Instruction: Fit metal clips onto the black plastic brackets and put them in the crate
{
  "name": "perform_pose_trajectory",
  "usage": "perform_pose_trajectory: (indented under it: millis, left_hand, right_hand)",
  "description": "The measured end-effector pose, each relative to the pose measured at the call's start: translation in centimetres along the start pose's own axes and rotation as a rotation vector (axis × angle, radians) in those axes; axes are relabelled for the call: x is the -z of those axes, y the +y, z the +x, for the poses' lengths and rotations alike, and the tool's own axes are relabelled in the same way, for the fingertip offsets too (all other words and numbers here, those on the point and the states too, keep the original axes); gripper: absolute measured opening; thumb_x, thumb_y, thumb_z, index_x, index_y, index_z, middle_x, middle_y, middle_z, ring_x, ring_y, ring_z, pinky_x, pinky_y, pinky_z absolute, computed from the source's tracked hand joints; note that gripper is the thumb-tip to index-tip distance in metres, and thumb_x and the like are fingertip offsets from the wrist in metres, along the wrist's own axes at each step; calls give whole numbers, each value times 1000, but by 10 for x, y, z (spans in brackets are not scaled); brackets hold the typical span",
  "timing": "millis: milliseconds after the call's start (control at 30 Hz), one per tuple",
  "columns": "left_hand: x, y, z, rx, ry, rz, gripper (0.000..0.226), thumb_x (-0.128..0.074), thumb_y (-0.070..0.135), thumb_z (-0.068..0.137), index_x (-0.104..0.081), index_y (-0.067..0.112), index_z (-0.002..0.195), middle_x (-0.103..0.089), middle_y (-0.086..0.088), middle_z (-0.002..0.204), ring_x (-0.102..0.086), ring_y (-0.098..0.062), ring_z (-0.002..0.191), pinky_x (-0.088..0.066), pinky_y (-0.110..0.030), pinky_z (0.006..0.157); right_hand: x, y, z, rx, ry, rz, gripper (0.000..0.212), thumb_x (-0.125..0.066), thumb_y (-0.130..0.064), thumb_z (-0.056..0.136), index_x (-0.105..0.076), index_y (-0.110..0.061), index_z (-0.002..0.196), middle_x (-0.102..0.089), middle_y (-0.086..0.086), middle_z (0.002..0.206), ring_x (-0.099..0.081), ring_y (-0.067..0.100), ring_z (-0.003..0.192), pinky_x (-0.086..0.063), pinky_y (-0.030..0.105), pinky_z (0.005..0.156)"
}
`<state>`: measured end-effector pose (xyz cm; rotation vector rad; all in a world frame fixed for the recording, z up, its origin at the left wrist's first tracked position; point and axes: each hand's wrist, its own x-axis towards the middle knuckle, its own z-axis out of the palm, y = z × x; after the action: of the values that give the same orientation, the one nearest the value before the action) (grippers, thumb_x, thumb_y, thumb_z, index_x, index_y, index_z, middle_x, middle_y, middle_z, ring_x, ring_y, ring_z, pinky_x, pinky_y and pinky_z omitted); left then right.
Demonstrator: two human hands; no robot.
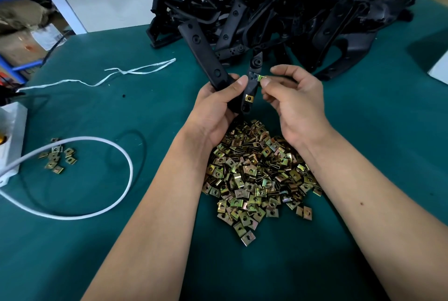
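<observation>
My left hand (218,104) grips a black plastic bracket (203,53) above the green table, its long arm pointing up and to the left. One brass-coloured clip (248,98) sits fitted on the bracket's lower edge. My right hand (295,102) pinches a second metal clip (261,78) between thumb and forefinger, right against the bracket's upper slot. Below both hands lies a heap of loose metal clips (259,174). A big pile of black brackets (291,14) fills the back of the table. No crate is in view.
A white cable (126,152) loops across the left side, leading to a white box (12,135) at the left edge. A small cluster of clips (58,157) lies inside the loop. White plastic string (135,71) trails over the cloth at the back left.
</observation>
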<state>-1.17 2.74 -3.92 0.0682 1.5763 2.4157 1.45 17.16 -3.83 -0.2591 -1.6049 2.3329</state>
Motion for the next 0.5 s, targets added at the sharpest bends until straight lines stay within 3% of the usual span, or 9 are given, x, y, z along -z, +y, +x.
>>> perform_pose_trajectory:
  millis: [167,333,500]
  left_hand:
    - [0,3,-1,8,4,48,22,-68,7,96,-55,8,113,-69,-8,93,-67,-20,82,-57,-31,69]
    - [1,3,-1,22,1,35,23,-67,7,96,-55,9,115,-67,-14,106,-64,-27,95,-54,-39,82]
    - [2,3,-1,25,-10,19,20,-67,9,96,-58,7,114,-70,-13,104,-68,-23,90,-58,-35,78]
  right_hand:
    - [3,0,2,-28,-49,-20,26,-74,8,84,-67,-4,106,-75,6,78,-63,16,69,-53,27,70]
    - [5,-2,3,-9,-114,-42,18,-73,5,87,-71,-4,102,-74,5,77,-66,15,71,-55,26,71]
    - [6,-1,3,-58,-126,-63,11,-74,-2,91,-74,-6,101,-73,5,79,-66,13,69,-54,24,66]
